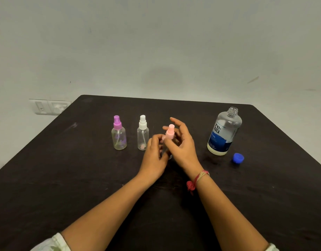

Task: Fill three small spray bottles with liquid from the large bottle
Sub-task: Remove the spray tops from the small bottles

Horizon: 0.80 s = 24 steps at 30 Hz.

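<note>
Head view: a black table [83,178] stands against a pale wall [156,42], with a socket [50,106] on the wall by its far left corner. Three small spray bottles are in a row across the middle.

The purple bottle [118,133] is leftmost, upright with its sprayer on. The white bottle [143,133] stands just to its right, also upright and capped. Whether either holds liquid cannot be told.

The pink bottle [169,133] is the rightmost of the three, between both hands, with its base at the table and its sprayer on top. The left hand [154,154] curls its fingers round the clear body and hides most of it. The right hand [181,147] has its thumb against the pink collar and its fingers behind the sprayer, with the forefinger raised clear. A red band [196,180] is tied round the right wrist.

The large bottle [225,132] stands well to the right of the hands, upright, with its neck uncovered. Its upper part looks clear, and the label hides the liquid level. Its blue cap [238,158] lies on the table just beside it, nearer and to the right.
</note>
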### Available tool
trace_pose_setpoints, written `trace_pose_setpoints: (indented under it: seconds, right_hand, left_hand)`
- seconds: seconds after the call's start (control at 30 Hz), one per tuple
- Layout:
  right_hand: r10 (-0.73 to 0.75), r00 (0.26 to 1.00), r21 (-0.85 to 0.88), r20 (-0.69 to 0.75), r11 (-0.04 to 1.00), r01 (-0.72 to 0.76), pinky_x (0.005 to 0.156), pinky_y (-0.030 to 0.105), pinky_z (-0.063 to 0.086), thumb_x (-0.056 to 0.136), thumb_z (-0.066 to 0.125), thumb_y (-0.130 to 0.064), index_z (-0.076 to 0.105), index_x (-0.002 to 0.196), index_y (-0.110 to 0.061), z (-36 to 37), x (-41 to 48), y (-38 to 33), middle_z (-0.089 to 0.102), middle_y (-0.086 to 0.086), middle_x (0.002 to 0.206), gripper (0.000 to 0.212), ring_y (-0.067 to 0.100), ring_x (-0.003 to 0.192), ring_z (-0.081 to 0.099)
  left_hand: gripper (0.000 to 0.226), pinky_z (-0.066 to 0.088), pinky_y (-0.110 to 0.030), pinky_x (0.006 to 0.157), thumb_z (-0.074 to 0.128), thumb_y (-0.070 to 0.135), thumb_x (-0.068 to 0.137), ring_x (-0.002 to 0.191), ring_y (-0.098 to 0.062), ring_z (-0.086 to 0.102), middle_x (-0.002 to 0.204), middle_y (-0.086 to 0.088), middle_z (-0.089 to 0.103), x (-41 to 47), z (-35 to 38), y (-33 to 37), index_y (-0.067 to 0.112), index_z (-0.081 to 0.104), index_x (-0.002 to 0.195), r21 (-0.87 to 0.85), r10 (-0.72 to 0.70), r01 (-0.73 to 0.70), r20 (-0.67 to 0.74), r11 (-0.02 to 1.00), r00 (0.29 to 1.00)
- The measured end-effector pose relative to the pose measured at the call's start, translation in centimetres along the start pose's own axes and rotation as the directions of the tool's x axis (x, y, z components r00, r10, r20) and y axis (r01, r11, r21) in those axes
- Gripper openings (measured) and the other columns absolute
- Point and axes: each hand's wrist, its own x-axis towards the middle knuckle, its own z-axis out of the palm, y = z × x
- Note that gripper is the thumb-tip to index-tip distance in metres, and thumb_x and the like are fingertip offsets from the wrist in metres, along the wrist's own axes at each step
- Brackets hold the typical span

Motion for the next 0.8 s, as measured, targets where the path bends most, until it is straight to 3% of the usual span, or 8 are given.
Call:
trace_pose_setpoints:
  seconds: [0.1, 0.23, 0.43, 0.53, 0.63, 0.8]
  right_hand:
    - [-0.034, 0.995, -0.043, -0.092, 0.999, 0.03, 0.085, 0.029, 0.054, 0.079, 0.073, -0.011, 0.047, 0.126, -0.029, 0.13, -0.02, 0.02, 0.058, -0.001, 0.106, 0.056, 0.009, 0.097, 0.062]
    - [0.01, 0.991, 0.027, -0.135, 1.0, -0.007, 0.076, 0.029, 0.055, 0.078, 0.072, -0.007, 0.046, 0.121, -0.025, 0.07, 0.18, 0.04, 0.061, 0.005, 0.093, 0.054, 0.016, 0.084, 0.065]
    - [0.003, 0.999, 0.029, -0.044, 1.0, -0.002, 0.089, 0.034, 0.054, 0.089, 0.061, -0.008, 0.041, 0.132, -0.026, 0.0, 0.06, -0.05, 0.07, 0.001, 0.103, 0.051, 0.011, 0.098, 0.067]
    - [-0.013, 0.999, -0.011, -0.052, 1.0, 0.012, 0.087, 0.027, 0.054, 0.084, 0.067, -0.008, 0.04, 0.133, -0.03, 0.09, -0.04, -0.34, 0.061, -0.005, 0.112, 0.06, 0.007, 0.097, 0.063]
    - [-0.043, 0.992, -0.04, -0.117, 0.998, 0.038, 0.078, 0.023, 0.054, 0.08, 0.071, -0.008, 0.043, 0.125, -0.029, 0.21, -0.01, -0.46, 0.055, -0.004, 0.103, 0.057, 0.007, 0.089, 0.062]
    - [-0.023, 0.995, 0.009, -0.095, 1.0, 0.024, 0.082, 0.028, 0.053, 0.085, 0.063, -0.003, 0.043, 0.128, -0.024, -0.01, 0.05, -0.34, 0.067, 0.002, 0.096, 0.052, 0.011, 0.089, 0.066]
  left_hand:
    - [0.035, 0.046, -0.007, 0.077, 0.054, -0.004, 0.087, 0.095, -0.005, 0.058, 0.115, -0.008, 0.049, 0.01, 0.01, -0.04, 0.012, 0.048, 0.118, 0.024, 0.01, -0.01, 0.002, 1.0, 1.0]
    - [0.036, 0.048, -0.009, 0.082, 0.055, -0.003, 0.087, 0.101, -0.009, 0.059, 0.117, -0.007, 0.048, 0.0, 0.03, -0.07, 0.012, 0.047, 0.118, -0.002, 0.004, -0.004, 0.013, 1.0, 1.0]
    - [0.035, 0.05, -0.012, 0.08, 0.055, -0.005, 0.087, 0.101, -0.011, 0.062, 0.119, -0.009, 0.049, 0.12, 0.11, -0.24, 0.015, 0.047, 0.115, -0.048, 0.0, 0.0, 0.013, 0.999, 1.0]
    - [0.035, 0.049, -0.013, 0.08, 0.054, -0.005, 0.086, 0.098, -0.012, 0.061, 0.116, -0.01, 0.05, 0.17, 0.11, -0.52, 0.013, 0.047, 0.115, -0.012, 0.017, -0.017, 0.005, 1.0, 1.0]
    - [0.037, 0.05, -0.014, 0.082, 0.054, -0.005, 0.086, 0.099, -0.01, 0.061, 0.117, -0.01, 0.05, 0.16, 0.08, -0.52, 0.012, 0.047, 0.118, -0.009, 0.021, -0.02, 0.015, 1.0, 1.0]
    - [0.036, 0.05, -0.013, 0.081, 0.055, -0.005, 0.087, 0.101, -0.009, 0.062, 0.118, -0.009, 0.049, 0.16, 0.1, -0.29, 0.015, 0.047, 0.116, -0.051, 0.005, -0.004, 0.019, 0.999, 1.0]
